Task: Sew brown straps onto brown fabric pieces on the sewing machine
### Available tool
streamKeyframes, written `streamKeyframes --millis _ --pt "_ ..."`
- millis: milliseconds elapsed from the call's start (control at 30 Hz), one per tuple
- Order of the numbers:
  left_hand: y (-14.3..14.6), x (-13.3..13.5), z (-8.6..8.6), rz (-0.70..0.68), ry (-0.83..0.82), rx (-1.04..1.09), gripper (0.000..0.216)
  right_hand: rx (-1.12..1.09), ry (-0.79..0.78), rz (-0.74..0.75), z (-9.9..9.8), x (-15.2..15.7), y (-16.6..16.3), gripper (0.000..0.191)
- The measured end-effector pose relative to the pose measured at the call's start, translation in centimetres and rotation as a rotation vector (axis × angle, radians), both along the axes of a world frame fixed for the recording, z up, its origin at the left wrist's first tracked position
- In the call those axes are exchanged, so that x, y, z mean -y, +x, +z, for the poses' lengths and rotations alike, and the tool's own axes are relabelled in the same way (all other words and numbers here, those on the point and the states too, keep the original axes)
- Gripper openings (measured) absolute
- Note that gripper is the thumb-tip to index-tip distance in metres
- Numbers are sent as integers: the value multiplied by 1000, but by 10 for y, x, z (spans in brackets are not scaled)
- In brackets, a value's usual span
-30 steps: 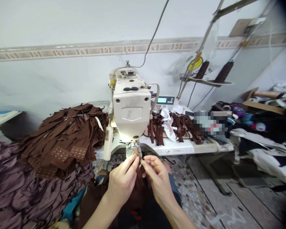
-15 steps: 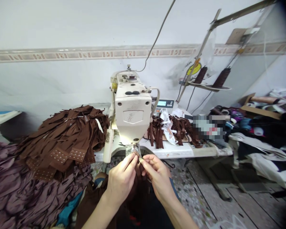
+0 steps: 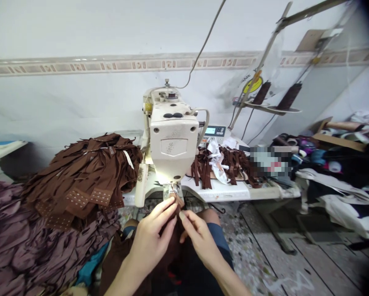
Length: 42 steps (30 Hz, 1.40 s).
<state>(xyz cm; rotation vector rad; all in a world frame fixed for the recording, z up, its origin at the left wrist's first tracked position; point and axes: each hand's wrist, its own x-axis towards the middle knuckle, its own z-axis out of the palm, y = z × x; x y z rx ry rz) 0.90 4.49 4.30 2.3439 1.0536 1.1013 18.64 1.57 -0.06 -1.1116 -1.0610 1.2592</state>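
A piece of brown fabric (image 3: 178, 200) runs from under the needle area of the white sewing machine (image 3: 173, 158) down between my hands. My left hand (image 3: 155, 231) pinches its left side just in front of the needle plate. My right hand (image 3: 198, 234) is closed on the same fabric a little lower and to the right, thumb on top. Its lower fingers are partly hidden behind the cloth. More dark brown cloth (image 3: 118, 255) hangs over my lap.
Left of the machine lies a heap of brown garment pieces (image 3: 92, 176) with hook rows, above mauve fabric (image 3: 33, 246). Brown straps (image 3: 235, 166) and a white strip (image 3: 217, 162) lie on the right of the table. Thread cones (image 3: 289, 96) stand on a rack at the right.
My right hand has moved slightly down from the needle area, and its fingers have curled in. My left hand's fingers have stretched forward along the fabric, which shows more beneath the needle.
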Motion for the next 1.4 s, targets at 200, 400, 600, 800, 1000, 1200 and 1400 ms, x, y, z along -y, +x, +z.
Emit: streamKeyframes --millis 200,400,600,800,1000,1200,1400 --pt "-5 -8 -6 237 -302 312 19 -125 -73 17 9 -5 1 48" --pt "6 -9 -13 97 -633 473 36 148 179 -259 27 -4 7 37" --pt "2 16 -6 40 -620 324 25 418 458 -199 69 2 34 5" --pt "5 28 -11 -146 -724 209 52 366 376 -108 66 -6 46 15" --pt "13 15 -10 -148 -831 321 39 340 234 -151 52 -25 43 25" --pt "12 5 -3 54 -611 361 29 313 251 -207 38 -59 45 25" --pt "4 5 -6 168 -326 270 19 352 300 -213 27 -83 41 22"
